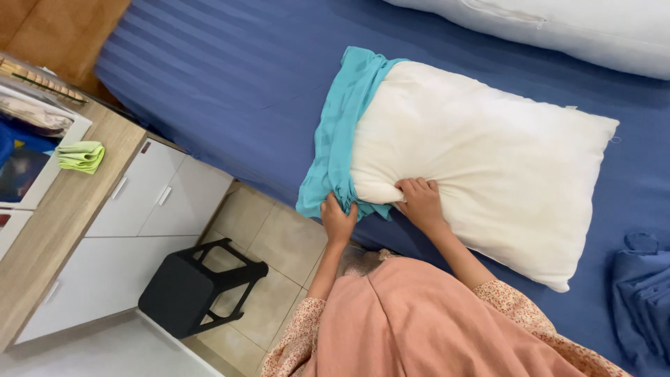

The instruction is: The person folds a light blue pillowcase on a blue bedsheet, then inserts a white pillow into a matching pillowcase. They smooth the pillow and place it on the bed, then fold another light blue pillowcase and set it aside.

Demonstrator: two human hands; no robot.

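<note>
A cream pillow (481, 160) lies on the blue striped bedsheet (230, 84). A bunched teal pillowcase (342, 126) covers the pillow's left end. My left hand (338, 218) grips the gathered edge of the teal pillowcase at its near corner. My right hand (419, 201) pinches the near corner of the cream pillow, right beside the pillowcase opening. Both hands sit close together at the bed's near edge. My pink sleeves and garment fill the bottom of the view.
A white pillow (579, 28) lies at the far right of the bed. Folded dark blue cloth (642, 293) sits at the right edge. A black stool (195, 286) stands on the tiled floor beside white drawers (139, 209). A folded green cloth (82, 156) rests on the wooden counter (56, 223).
</note>
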